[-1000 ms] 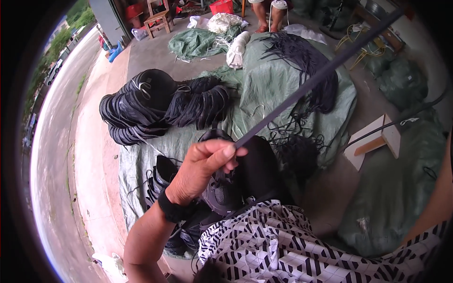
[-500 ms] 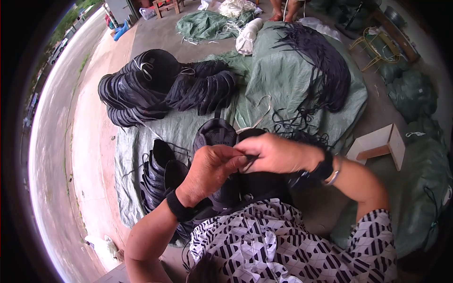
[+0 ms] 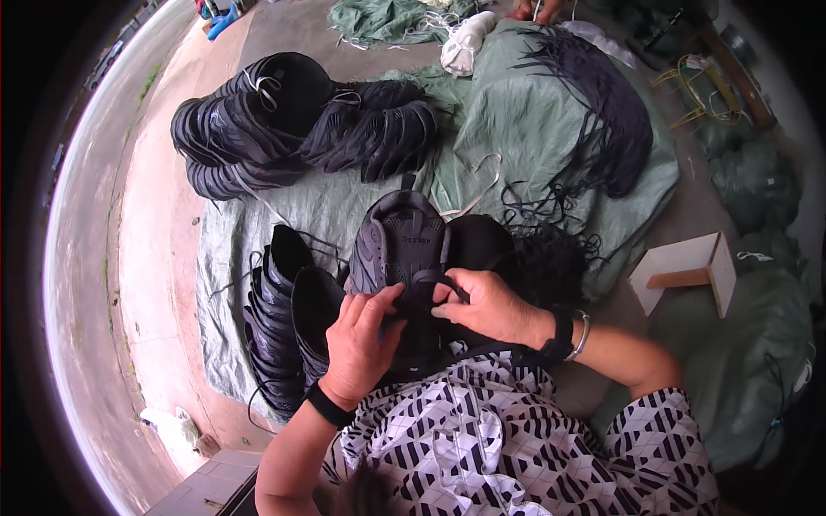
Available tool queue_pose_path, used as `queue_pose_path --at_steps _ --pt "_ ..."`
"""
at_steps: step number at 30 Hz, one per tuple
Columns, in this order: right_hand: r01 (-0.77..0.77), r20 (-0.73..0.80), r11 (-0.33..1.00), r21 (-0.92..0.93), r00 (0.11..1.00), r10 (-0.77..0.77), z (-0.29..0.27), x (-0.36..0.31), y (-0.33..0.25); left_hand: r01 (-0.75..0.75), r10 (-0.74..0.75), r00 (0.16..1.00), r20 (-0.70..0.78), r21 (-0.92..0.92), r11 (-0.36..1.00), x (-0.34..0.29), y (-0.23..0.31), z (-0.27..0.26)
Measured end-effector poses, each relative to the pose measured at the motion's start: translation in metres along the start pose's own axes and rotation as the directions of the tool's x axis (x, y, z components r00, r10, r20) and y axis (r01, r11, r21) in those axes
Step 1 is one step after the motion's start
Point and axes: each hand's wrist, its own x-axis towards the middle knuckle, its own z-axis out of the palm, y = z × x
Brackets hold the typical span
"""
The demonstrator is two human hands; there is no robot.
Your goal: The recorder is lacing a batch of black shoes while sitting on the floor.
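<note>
A black shoe upper lies in front of me with its heel end pointing away. My right hand is closed on a flat black shoelace, which loops over the front part of the upper. My left hand rests at the upper's left edge; its index fingertip touches the upper, and thumb and index are apart with nothing visible between them. The toe end is partly hidden by the hands. Beside my left hand stands a row of nested black uppers.
Bundled black uppers lie on a green tarp. Black laces drape over a covered heap at the right. A white board piece, a yellow metal frame and green sacks stand farther right. Another person's feet show at the top.
My hands were together above the upper, pinching something dark; they have moved apart and lower. The right now holds the lace at the upper, and the left fingers have spread. The view has shifted slightly.
</note>
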Motion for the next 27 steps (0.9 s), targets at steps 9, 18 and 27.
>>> queue_pose_path --at_steps 9,18,27 --pt "0.282 -0.023 0.898 -0.338 0.951 -0.307 0.013 0.007 0.000 -0.009 0.021 0.998 0.053 -0.212 0.977 0.000 -0.005 0.004" --pt "0.480 0.069 0.689 -0.544 0.843 -0.533 0.012 -0.007 -0.004 -0.010 0.003 0.995 0.099 0.071 0.997 0.016 0.008 0.007" --pt "-0.252 0.424 0.951 0.179 0.892 0.157 -0.045 0.013 -0.028 0.017 -0.026 0.983 0.181 0.049 0.999 0.005 0.008 0.004"
